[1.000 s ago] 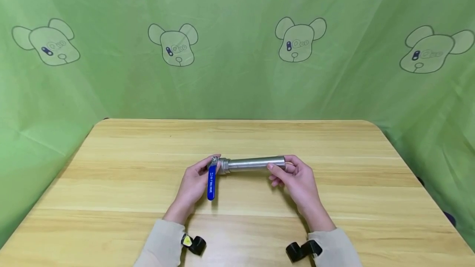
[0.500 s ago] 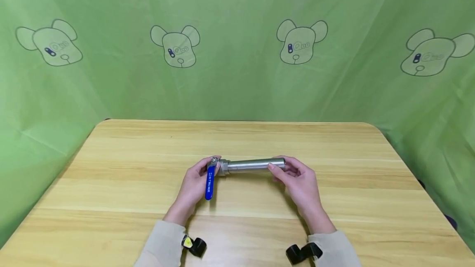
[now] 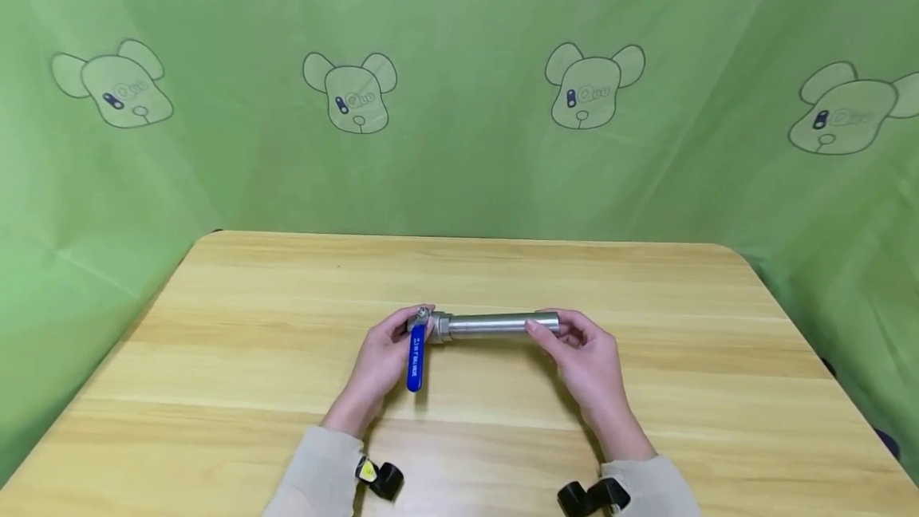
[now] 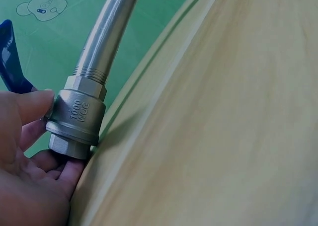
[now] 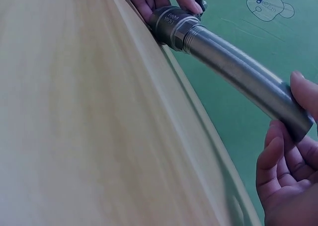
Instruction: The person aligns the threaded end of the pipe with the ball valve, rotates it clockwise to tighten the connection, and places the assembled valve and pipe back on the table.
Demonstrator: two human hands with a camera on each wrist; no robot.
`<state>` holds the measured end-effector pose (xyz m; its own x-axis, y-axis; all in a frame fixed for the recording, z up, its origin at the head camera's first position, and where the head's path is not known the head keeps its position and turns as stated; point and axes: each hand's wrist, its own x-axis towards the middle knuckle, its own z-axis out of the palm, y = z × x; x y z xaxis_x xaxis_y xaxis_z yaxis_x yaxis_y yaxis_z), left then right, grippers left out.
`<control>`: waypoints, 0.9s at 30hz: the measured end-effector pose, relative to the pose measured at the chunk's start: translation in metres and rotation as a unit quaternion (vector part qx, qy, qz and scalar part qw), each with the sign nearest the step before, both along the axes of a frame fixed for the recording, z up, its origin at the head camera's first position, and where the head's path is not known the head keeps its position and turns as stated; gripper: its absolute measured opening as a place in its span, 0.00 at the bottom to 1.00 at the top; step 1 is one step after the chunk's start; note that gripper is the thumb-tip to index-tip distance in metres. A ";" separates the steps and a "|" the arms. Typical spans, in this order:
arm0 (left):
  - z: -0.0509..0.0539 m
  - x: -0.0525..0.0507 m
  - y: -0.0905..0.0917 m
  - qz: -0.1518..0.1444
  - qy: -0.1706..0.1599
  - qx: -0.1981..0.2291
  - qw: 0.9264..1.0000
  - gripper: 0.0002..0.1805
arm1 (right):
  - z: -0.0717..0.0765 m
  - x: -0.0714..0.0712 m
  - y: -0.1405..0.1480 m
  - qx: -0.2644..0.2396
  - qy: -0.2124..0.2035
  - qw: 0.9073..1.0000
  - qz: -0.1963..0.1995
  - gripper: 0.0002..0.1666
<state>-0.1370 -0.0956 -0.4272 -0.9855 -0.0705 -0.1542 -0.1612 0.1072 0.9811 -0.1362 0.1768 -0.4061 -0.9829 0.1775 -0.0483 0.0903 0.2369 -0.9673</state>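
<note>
Valve (image 3: 441,327), pipe (image 3: 495,325) — well inside visible table edges (image 3: 459,241)

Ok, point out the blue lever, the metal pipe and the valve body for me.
Blue lever (image 3: 416,359): head view, middle of its length.
Metal pipe (image 5: 246,77): right wrist view, middle of its shaft.
Valve body (image 4: 77,115): left wrist view, its lettered side.

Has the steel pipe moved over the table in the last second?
No, not clearly: in the head view the steel pipe roughly keeps its place against the table; both drift slightly right in the picture together, as does the green curtain.
</note>
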 end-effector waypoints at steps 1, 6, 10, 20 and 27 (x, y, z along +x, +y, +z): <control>0.000 0.000 0.000 -0.002 -0.002 0.002 1.000 0.22 | 0.000 0.001 0.000 -0.001 0.003 1.000 0.002 0.26; 0.001 0.001 -0.001 -0.002 -0.002 0.004 1.000 0.23 | -0.001 0.002 0.001 -0.025 0.043 0.999 0.020 0.27; 0.001 0.001 -0.001 -0.002 -0.004 0.001 1.000 0.23 | -0.001 0.003 0.001 -0.048 0.048 0.997 0.028 0.27; 0.000 0.000 -0.001 0.000 -0.003 0.000 1.000 0.22 | -0.001 0.002 0.003 0.008 0.020 0.999 0.025 0.24; 0.001 -0.001 0.000 0.004 -0.004 0.000 1.000 0.21 | 0.002 0.002 0.003 0.084 0.023 0.996 0.017 0.26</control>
